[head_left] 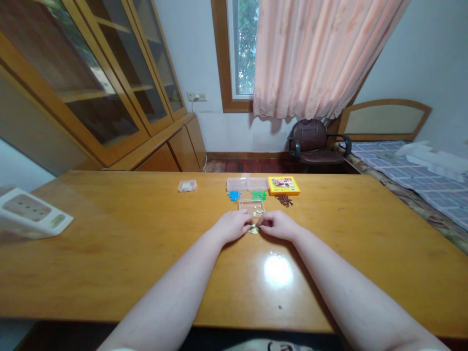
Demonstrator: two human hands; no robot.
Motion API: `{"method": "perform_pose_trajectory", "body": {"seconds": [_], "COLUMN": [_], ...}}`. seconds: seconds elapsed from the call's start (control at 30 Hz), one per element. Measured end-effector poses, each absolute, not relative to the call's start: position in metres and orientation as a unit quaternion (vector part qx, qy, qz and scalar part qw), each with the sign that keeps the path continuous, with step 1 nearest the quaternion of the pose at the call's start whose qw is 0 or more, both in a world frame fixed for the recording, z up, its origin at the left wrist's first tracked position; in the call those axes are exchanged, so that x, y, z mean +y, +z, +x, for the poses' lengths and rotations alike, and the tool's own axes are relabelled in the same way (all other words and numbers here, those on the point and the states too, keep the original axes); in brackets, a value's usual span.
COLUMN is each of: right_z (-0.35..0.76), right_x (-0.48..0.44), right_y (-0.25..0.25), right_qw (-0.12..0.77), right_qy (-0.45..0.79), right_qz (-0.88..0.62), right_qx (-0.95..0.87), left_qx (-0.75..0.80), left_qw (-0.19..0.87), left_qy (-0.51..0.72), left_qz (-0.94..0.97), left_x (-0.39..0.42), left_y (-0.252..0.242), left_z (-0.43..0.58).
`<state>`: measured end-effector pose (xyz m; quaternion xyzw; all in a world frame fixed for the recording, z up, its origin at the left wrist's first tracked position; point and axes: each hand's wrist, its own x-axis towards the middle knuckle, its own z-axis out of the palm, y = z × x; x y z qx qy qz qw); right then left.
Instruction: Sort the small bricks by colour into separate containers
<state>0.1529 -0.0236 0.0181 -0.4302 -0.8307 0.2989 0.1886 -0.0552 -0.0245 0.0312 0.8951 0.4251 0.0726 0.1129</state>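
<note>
A small heap of pale yellow pieces [254,229] lies on the wooden table between my two hands. My left hand [234,226] rests at its left side, fingers curled together at the heap's edge. From the right, my right hand [277,225] reaches in with thumb and fingertips pinched close to the same pieces. Whatever either hand grips is too small to make out. Just beyond my fingers stands a shallow clear tray [245,204] with several pale pieces in it. Behind it sit a pile of blue pieces [234,195] and a pile of green pieces [259,195].
Brown pieces [284,201] lie before a yellow box [284,185]. A clear plastic case [237,184] is at the far edge, a small clear container [187,185] to its left. A white plastic object [32,214] stands at the left. A chair [310,139] is beyond the table.
</note>
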Motion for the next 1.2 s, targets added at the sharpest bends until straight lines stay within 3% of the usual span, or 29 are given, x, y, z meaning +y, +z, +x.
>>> {"method": "perform_pose_trajectory", "body": {"seconds": [0.93,1.07,1.2], "right_z": [0.1488,0.1491,0.1518], "right_x": [-0.0249,-0.0246,-0.0198], "right_y": [0.0237,0.0227,0.0169], "right_qw": [0.145,0.167,0.251], "right_qy": [0.188,0.191,0.176], "right_qz": [-0.427,-0.443,-0.497], "right_qx": [-0.873,-0.860,-0.812], "left_qx": [0.445,0.439,0.442], "left_qw": [0.093,0.093,0.098], "left_qy": [0.071,0.087,0.149], "left_qz": [0.888,0.890,0.879], "left_x": [-0.0218,-0.0219,-0.0201], "left_y": [0.0336,0.0340,0.0349], "left_z": [-0.0587,-0.0595,-0.0612]}}
